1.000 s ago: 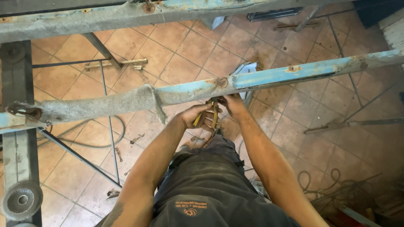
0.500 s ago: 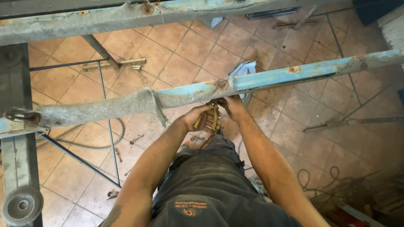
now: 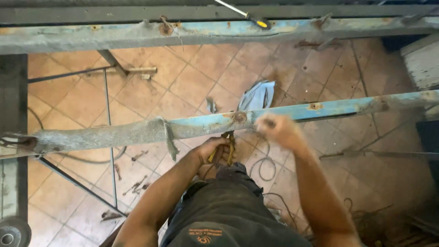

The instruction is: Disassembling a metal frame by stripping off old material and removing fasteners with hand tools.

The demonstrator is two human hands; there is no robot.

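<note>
nearest: dark work trousers of the person, seen from above, both bare forearms reaching forward.
left hand [image 3: 215, 153]: grip closed around a yellowish-handled tool [image 3: 228, 145], likely pliers or cutters, held just under the near rail.
right hand [image 3: 274, 128]: blurred, raised against the near rail; whether its grip is open or closed cannot be told, nor whether it holds anything.
near rail [image 3: 315, 111]: long blue-painted metal bar, rusted and worn grey toward its left end, crossing the frame; the tool sits beneath its middle, by a rusty spot.
floor [image 3: 201, 77]: terracotta tiles below, with loose wire [image 3: 263, 167], scattered small metal bits, a pale blue rag [image 3: 258, 95].
far rail [image 3: 137, 34]: second worn blue bar, a screwdriver [image 3: 244, 13] lying by it.
step in hand, as judged: working wire or a fastening at the near rail's underside; the next move likely calls for a steady second hand at that spot.
</note>
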